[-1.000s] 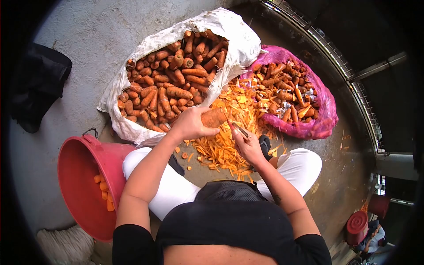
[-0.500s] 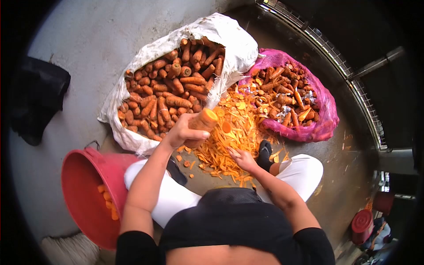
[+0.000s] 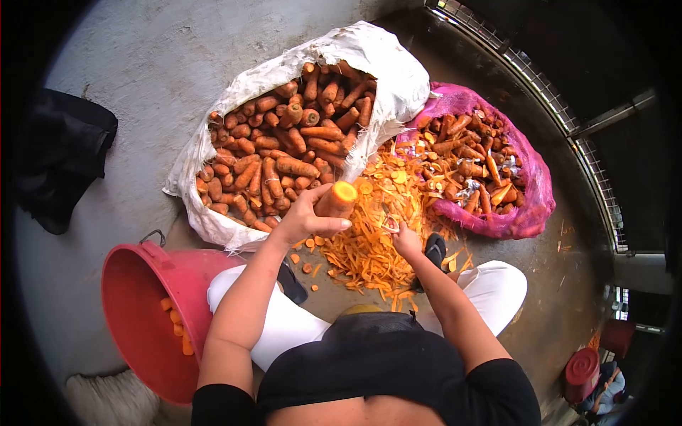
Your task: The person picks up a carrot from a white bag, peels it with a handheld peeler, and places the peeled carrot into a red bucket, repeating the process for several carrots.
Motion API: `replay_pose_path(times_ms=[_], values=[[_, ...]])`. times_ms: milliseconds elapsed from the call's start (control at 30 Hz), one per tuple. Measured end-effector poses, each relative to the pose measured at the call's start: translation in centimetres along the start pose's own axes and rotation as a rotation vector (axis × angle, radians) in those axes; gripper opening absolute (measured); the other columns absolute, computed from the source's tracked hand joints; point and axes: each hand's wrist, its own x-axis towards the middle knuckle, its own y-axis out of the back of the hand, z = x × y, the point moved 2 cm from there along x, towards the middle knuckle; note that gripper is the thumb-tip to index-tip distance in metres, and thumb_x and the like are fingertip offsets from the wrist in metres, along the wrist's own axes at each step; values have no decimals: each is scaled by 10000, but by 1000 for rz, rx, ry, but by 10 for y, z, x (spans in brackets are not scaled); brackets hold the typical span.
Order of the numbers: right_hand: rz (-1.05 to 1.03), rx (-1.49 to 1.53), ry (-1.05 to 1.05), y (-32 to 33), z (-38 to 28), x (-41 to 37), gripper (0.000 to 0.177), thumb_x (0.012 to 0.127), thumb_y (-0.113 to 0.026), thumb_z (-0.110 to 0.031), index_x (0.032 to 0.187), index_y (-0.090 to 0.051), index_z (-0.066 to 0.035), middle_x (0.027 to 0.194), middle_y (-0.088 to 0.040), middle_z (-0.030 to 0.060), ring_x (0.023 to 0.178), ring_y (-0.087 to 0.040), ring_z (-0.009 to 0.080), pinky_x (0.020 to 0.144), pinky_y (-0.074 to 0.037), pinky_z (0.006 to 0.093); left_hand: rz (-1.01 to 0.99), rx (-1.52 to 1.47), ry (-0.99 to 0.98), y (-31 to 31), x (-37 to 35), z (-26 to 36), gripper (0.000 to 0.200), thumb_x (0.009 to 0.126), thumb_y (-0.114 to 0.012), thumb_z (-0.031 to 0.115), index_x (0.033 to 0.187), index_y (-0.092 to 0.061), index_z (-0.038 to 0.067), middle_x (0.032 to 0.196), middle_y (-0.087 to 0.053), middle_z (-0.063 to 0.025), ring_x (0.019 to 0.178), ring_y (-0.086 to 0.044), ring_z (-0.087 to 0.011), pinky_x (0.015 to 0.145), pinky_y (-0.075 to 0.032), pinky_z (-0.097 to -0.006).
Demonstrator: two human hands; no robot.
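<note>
My left hand (image 3: 305, 221) is wrapped around a thick carrot (image 3: 338, 200), its cut end bright orange and facing up. To the right and slightly lower, my right hand (image 3: 407, 243) is closed on what looks like a peeler (image 3: 390, 223), held apart from the carrot. Beneath both hands spreads a heap of carrot peelings (image 3: 369, 259) mixed with round slices. Beyond my left hand, a white sack (image 3: 394, 67) lies open, full of unpeeled carrots (image 3: 280, 145).
A pink mesh sack (image 3: 536, 184) at the right holds carrots and scraps. At my left leans a red bucket (image 3: 195, 284) with several peeled pieces (image 3: 177, 329) inside. Black cloth (image 3: 67, 153) lies far left. Another person (image 3: 607, 390) is by a red container (image 3: 582, 369) at lower right.
The right hand has turned, and the peeler now shows in front of its fingers. A round slice seen below the carrot's end is no longer distinguishable. The view has shifted slightly.
</note>
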Motion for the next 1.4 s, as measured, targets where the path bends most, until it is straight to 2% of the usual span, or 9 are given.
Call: replay_pose_path(times_ms=[400,533,733,800,867,933,1167,1267,1400], values=[[-10,-33,-48,-6,-9,41,285,912,-497,-290,1073,-445,-60,1010,-610,252,929,-602,420,759,-472,507,206,-563,199,1,12,-30,523,868,-581,441,1135,-460,8,848,-569,-114,618,-647,-217,488,-554,-333],[135,-95,37,-13,-5,42,318,890,-534,-246,1137,-440,-68,1057,-591,249,971,-580,438,779,-468,503,197,-594,234,1,14,-36,534,891,-541,467,1159,-462,12,844,-591,-131,653,-655,-222,530,-559,-332],[38,161,118,46,-11,42,500,855,-619,-273,1275,-458,-55,1043,-636,225,966,-612,386,798,-484,446,258,-589,283,-5,22,-38,576,911,-481,514,1168,-471,-1,841,-606,-143,710,-657,-233,596,-563,-344],[-158,309,118,91,-30,23,638,844,-664,-371,1330,-432,-29,1055,-648,189,1025,-628,294,858,-479,363,253,-576,301,-7,19,-40,585,914,-471,520,1165,-476,-9,848,-612,-147,718,-660,-232,598,-563,-342],[-209,925,412,138,-73,-23,669,876,-639,-396,1354,-397,6,1102,-624,153,1052,-604,227,895,-460,330,241,-544,302,-11,15,-40,573,918,-461,522,1168,-477,7,846,-618,-148,726,-662,-227,601,-562,-340],[-269,566,391,180,-85,-40,688,897,-629,-391,1399,-353,-10,910,-570,21,846,-530,73,736,-431,225,271,-514,314,-19,9,-39,561,920,-454,523,1168,-481,19,844,-620,-153,716,-659,-228,599,-561,-338],[-302,533,639,219,-112,-88,362,987,-483,-291,1284,-548,-94,836,-642,-4,761,-596,98,706,-454,269,292,-666,374,-57,-8,-42,507,921,-475,494,1170,-498,53,864,-622,-138,726,-646,-239,643,-561,-407],[-146,149,912,228,-132,-92,330,974,-496,-249,1271,-573,-128,707,-651,-13,698,-590,118,647,-419,300,322,-751,354,-72,-16,-27,473,909,-514,472,1177,-506,82,904,-622,-119,743,-646,-237,645,-560,-400],[148,153,992,228,-141,-94,297,954,-490,-332,874,-699,-137,587,-602,46,567,-546,252,622,-392,379,321,-715,352,-73,-17,-41,434,904,-540,438,1199,-503,122,980,-615,-91,809,-637,-216,614,-542,-370]])
